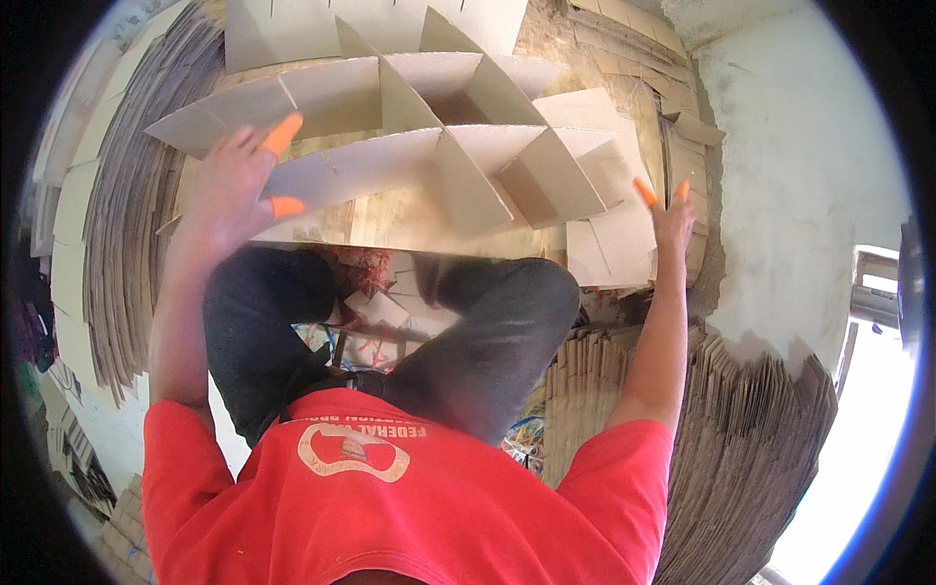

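A cardboard divider grid (pixel 361 168) of interlocked strips stands on a wooden board (pixel 375 222) in front of me. Its long strips run left to right, and shorter ones cross them at the middle and right. My left hand (pixel 229 190) is at the grid's left end, thumb and forefinger spread in orange finger covers; its other fingers are partly hidden. To the right of the grid, my right hand (pixel 673 222) is raised beside flat slotted cardboard pieces (pixel 614 249), with its two orange-covered fingertips apart. Neither hand visibly grips anything.
Tall stacks of cardboard strips stand at the left (pixel 132 205) and lower right (pixel 731 448). More slotted sheets (pixel 380 29) lie at the far side of the board. A rough pale wall (pixel 790 166) rises on the right. Cardboard scraps (pixel 380 310) lie below, between my knees.
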Motion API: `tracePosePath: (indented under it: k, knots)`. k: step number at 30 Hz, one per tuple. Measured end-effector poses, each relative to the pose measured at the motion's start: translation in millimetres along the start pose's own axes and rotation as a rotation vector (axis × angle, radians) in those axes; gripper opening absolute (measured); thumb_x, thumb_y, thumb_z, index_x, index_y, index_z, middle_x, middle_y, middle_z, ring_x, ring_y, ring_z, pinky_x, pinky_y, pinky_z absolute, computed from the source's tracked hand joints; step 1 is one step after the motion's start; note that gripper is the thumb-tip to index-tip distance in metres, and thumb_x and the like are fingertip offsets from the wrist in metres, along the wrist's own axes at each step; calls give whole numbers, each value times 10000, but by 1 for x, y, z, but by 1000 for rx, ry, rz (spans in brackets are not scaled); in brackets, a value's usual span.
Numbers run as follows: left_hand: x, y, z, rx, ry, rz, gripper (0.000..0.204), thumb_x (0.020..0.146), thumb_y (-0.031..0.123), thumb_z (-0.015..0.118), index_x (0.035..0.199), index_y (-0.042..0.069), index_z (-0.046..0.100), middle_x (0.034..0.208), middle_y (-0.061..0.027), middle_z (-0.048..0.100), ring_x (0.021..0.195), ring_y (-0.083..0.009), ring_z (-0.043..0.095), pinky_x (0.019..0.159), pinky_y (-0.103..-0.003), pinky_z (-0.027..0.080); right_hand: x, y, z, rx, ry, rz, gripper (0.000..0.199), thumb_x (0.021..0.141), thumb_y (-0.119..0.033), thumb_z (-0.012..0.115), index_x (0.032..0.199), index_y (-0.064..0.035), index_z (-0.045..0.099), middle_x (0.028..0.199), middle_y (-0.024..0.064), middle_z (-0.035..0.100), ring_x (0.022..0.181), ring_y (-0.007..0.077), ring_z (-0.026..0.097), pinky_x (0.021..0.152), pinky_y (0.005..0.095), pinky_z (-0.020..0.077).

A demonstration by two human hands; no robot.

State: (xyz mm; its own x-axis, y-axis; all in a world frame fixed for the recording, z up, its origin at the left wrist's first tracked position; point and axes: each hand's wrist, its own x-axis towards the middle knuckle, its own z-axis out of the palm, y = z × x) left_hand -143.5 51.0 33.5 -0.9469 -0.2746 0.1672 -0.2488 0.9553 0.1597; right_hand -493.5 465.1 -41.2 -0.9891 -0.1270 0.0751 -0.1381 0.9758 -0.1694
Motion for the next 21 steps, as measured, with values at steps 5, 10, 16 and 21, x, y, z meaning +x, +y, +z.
tracePosePath:
  k: [5,10,16,21]
  knots:
    - [-3,-38,31,-52,-31,32,347,734,60,717,1074,45,652,869,-164,623,852,-365,616,726,-455,481,2,87,72,-217,-165,-66,1135,638,-629,770,1460,-2,302,1407,238,432,1300,391,414,1052,466,382]
    - [12,-57,33,-15,-71,79,260,733,17,699,990,35,661,813,-170,599,786,-376,608,671,-451,471,15,70,63,-154,-202,-74,1143,650,-547,807,1487,-3,252,1450,245,389,1348,347,379,1101,440,328]
    - [24,-63,39,-49,31,155,227,731,-2,689,954,25,661,796,-164,585,771,-365,600,669,-449,466,37,92,56,52,-377,-94,1169,617,-485,856,1477,26,252,1422,232,440,1306,305,455,1058,396,393]
    - [27,-65,36,-252,-17,47,220,724,-18,687,942,-2,670,819,-170,608,785,-371,604,684,-445,467,40,99,52,307,-387,-79,1145,584,-432,890,1455,16,298,1347,226,512,1240,306,511,1005,396,446]
